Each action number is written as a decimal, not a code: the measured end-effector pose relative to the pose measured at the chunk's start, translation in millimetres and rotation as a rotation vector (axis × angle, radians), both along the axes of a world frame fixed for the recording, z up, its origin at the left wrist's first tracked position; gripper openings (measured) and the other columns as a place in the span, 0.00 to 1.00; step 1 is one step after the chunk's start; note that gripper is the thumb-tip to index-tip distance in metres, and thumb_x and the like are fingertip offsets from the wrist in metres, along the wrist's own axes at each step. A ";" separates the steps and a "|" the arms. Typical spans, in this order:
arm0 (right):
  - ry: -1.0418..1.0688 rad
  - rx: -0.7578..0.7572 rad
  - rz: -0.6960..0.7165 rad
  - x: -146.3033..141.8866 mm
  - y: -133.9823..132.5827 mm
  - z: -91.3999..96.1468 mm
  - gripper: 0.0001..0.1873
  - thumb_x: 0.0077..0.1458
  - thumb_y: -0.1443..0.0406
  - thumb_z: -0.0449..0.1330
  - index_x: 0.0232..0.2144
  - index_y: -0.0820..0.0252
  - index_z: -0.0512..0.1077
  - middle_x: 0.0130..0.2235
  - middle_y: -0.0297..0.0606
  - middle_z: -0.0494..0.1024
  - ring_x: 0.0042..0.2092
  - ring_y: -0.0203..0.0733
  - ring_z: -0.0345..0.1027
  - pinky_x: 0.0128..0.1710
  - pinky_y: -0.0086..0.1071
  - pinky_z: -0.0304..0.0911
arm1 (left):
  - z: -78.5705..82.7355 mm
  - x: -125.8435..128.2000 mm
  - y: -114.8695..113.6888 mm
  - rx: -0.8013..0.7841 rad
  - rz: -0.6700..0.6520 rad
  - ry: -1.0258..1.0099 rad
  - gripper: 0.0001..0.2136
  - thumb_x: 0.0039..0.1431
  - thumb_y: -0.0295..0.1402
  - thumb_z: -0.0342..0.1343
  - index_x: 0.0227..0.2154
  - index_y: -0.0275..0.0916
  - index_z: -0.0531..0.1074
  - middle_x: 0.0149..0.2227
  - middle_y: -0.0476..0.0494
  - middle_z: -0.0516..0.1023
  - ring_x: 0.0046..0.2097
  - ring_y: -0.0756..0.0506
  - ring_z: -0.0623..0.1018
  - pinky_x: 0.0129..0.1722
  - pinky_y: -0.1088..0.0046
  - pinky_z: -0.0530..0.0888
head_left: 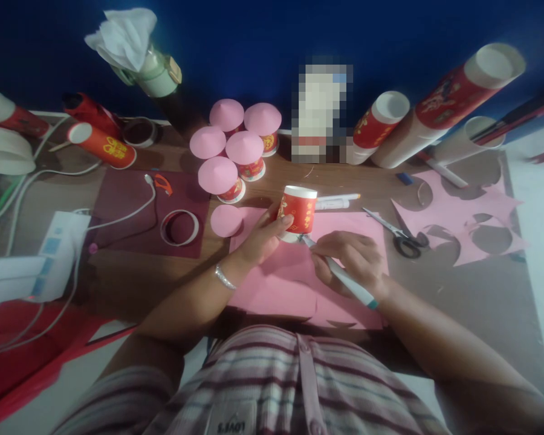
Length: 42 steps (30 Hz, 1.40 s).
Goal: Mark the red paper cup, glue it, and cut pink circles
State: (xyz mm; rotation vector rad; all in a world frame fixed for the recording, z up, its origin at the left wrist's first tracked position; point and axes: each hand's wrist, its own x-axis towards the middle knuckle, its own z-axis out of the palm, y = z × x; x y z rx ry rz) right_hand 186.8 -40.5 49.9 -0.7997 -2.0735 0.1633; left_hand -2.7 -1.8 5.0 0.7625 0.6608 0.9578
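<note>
My left hand (271, 237) is closed around a red paper cup (300, 210) with gold print and white ends, held over pink paper sheets (272, 296). My right hand (351, 260) grips what looks like a craft knife (344, 279), white with a teal end. Its narrow grey tip reaches the cup's lower edge, close to my left thumb. Beyond my left hand lies a pink paper disc (226, 221). Several small red cups topped with pink paper cones (217, 176) stand behind it.
Black-handled scissors (405, 240) lie right of my hands, beside a pink sheet with round cut-outs (462, 211). Tall red-and-white paper tubes (453, 99) stand back right. White markers (335, 202) lie behind the cup. A white ring (180, 228), cables and a power strip (57, 251) are left.
</note>
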 end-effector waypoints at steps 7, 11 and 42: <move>0.002 -0.008 0.014 -0.5 0.0 0.1 0.10 0.58 0.75 0.62 0.40 0.59 0.70 0.29 0.34 0.78 0.28 0.37 0.74 0.28 0.31 0.73 | 0.6 0.9 0.3 0.002 0.004 -0.019 0.18 0.59 0.46 0.67 0.46 0.41 0.76 0.40 0.44 0.80 0.39 0.45 0.79 0.44 0.65 0.75; -0.004 -0.008 0.013 -0.7 -0.2 -0.3 0.10 0.59 0.75 0.62 0.40 0.58 0.69 0.29 0.33 0.79 0.29 0.36 0.74 0.28 0.30 0.73 | 3.3 1.2 -0.3 0.015 -0.006 -0.019 0.17 0.60 0.45 0.66 0.47 0.42 0.76 0.41 0.45 0.80 0.39 0.46 0.78 0.42 0.67 0.75; -0.039 -0.031 -0.089 2.7 -0.2 4.6 0.07 0.60 0.73 0.62 0.39 0.57 0.71 0.30 0.34 0.80 0.29 0.36 0.75 0.28 0.29 0.72 | 0.6 0.1 -0.3 -0.036 0.014 -0.019 0.19 0.57 0.46 0.68 0.47 0.42 0.76 0.42 0.44 0.81 0.45 0.42 0.81 0.46 0.65 0.75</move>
